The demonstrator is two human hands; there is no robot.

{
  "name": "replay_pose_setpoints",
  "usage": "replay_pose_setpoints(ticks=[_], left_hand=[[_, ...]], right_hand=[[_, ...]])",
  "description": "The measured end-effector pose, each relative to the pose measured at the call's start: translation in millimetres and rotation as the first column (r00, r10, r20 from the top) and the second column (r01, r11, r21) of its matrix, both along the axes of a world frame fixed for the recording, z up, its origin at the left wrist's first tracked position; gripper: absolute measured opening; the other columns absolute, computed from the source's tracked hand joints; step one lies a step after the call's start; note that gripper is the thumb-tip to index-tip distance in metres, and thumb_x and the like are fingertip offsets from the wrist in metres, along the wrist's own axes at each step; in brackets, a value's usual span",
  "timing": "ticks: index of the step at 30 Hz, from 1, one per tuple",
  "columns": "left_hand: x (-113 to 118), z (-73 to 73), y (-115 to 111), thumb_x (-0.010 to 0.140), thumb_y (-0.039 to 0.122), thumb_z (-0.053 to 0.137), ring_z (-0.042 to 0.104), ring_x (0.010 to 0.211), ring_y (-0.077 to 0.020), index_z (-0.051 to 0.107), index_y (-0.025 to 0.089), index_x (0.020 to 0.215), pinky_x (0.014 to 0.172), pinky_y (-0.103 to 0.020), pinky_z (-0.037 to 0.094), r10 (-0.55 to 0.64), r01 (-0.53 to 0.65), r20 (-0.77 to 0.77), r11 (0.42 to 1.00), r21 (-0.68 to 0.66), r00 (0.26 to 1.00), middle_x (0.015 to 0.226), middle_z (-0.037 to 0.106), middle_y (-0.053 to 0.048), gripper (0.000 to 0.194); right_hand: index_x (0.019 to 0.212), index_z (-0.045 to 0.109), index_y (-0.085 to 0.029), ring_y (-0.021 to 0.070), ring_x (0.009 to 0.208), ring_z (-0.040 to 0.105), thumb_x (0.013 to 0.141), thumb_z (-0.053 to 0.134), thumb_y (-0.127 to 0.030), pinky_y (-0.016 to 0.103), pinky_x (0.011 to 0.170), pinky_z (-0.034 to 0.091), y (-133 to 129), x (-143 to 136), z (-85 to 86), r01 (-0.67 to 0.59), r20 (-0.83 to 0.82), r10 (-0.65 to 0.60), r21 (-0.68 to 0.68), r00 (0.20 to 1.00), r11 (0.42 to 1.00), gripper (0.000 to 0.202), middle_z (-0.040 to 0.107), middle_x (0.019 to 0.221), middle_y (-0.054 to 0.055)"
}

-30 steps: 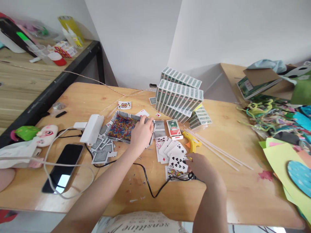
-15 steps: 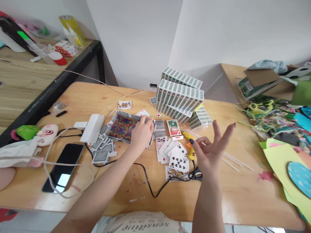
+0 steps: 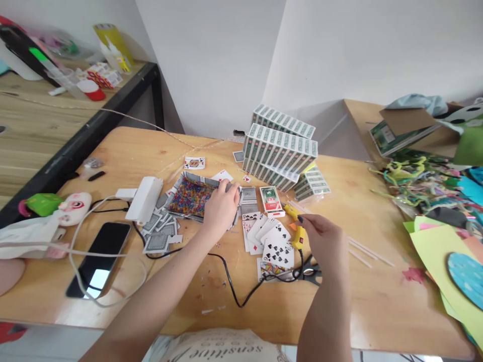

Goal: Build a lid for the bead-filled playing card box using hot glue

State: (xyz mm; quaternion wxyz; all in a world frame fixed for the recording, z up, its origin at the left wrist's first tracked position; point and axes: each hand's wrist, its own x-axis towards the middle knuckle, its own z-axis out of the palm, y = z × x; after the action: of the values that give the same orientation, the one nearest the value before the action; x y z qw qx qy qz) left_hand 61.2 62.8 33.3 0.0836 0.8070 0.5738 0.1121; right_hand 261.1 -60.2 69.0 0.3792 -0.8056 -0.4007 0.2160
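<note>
Left of centre on a wooden table, one box walled with grey playing cards holds multicoloured bits; the left hand has its grip clasped on the end facing the table's right edge. The right hand, fingers bent, is at one yellow glue gun; whether it pinches anything cannot be told. One phone lies near the front-left corner. One ace of spades shows "A"; the shirt reads "sensitive".
</note>
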Motion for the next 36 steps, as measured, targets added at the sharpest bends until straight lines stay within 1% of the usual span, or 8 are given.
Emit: replay_pose_setpoints(ticks=[4,7,15,22,25,29,32,36], left_hand=[[0,-0.8,0,0.093,0.032,0.032,0.058,0.087,-0.0199,0.052,0.030,0.125,0.067,-0.029,0.046,0.004,-0.004,-0.002,1.000,0.012,1.000,0.126,0.050,-0.005,0.038],[1,-1.0,0,0.093,0.032,0.033,0.058,0.087,-0.0195,0.052,0.030,0.124,0.069,-0.029,0.046,0.009,-0.009,-0.002,1.000,0.016,1.000,0.126,0.049,-0.005,0.037],[1,-2.0,0,0.093,0.031,0.033,0.058,0.086,-0.0195,0.053,0.030,0.124,0.069,-0.030,0.045,0.007,-0.007,-0.008,1.000,0.015,1.000,0.126,0.049,-0.004,0.037],[1,-1.7,0,0.092,0.030,0.033,0.058,0.086,-0.0191,0.052,0.030,0.124,0.070,-0.030,0.045,0.002,-0.002,-0.004,1.000,0.006,1.000,0.127,0.048,-0.005,0.037],[1,-0.8,0,0.092,0.031,0.033,0.058,0.085,-0.0195,0.053,0.030,0.124,0.068,-0.030,0.045,0.004,-0.004,-0.010,1.000,0.010,1.000,0.127,0.049,-0.004,0.037],[1,-0.8,0,0.092,0.031,0.033,0.058,0.086,-0.0192,0.053,0.030,0.124,0.068,-0.029,0.045,0.005,-0.004,-0.009,1.000,0.007,1.000,0.126,0.049,-0.005,0.037],[1,-2.1,0,0.092,0.031,0.033,0.058,0.086,-0.0193,0.053,0.030,0.124,0.067,-0.029,0.045,0.005,-0.005,-0.009,1.000,0.020,1.000,0.127,0.049,-0.004,0.037],[1,-3.7,0,0.092,0.032,0.033,0.058,0.085,-0.0195,0.053,0.031,0.123,0.067,-0.030,0.046,0.005,-0.005,-0.014,0.999,0.032,1.000,0.127,0.048,-0.003,0.037]], right_hand=[[0.080,0.072,-0.017,0.0228,0.072,0.067,0.068,0.069,-0.039,0.031,0.063,0.050,2,-3,2.9,0.184,-0.056,-0.177,0.146,0.983,0.972,0.025,0.073,0.077,0.007],[0.079,0.072,-0.016,0.0211,0.068,0.066,0.066,0.072,-0.039,0.031,0.062,0.051,3,-5,5.9,0.264,-0.114,-0.244,0.223,0.963,0.938,0.026,0.072,0.073,0.007],[0.088,0.069,-0.015,0.0199,0.074,0.068,0.078,0.061,-0.040,0.037,0.073,0.054,6,-10,12.2,0.207,-0.154,-0.163,0.344,0.975,0.916,0.028,0.073,0.079,0.008],[0.072,0.067,-0.015,0.0218,0.067,0.069,0.061,0.077,-0.039,0.036,0.068,0.055,8,-13,14.6,0.362,-0.212,-0.302,0.365,0.929,0.858,0.029,0.072,0.069,0.007],[0.070,0.063,-0.016,0.0194,0.059,0.067,0.066,0.073,-0.042,0.033,0.064,0.054,8,-14,18.0,0.340,-0.204,-0.282,0.370,0.938,0.864,0.028,0.069,0.060,0.005],[0.074,0.061,-0.017,0.0165,0.055,0.064,0.078,0.061,-0.043,0.030,0.062,0.051,8,-12,20.7,0.223,-0.121,-0.195,0.290,0.973,0.931,0.026,0.067,0.054,0.003],[0.079,0.063,-0.017,0.0163,0.055,0.063,0.080,0.058,-0.043,0.030,0.061,0.051,7,-9,16.8,0.168,-0.091,-0.150,0.250,0.985,0.953,0.026,0.070,0.061,0.004],[0.084,0.067,-0.016,0.0202,0.064,0.066,0.075,0.063,-0.044,0.031,0.057,0.051,7,-9,10.8,0.160,-0.084,-0.144,0.217,0.986,0.963,0.030,0.073,0.073,0.008]])
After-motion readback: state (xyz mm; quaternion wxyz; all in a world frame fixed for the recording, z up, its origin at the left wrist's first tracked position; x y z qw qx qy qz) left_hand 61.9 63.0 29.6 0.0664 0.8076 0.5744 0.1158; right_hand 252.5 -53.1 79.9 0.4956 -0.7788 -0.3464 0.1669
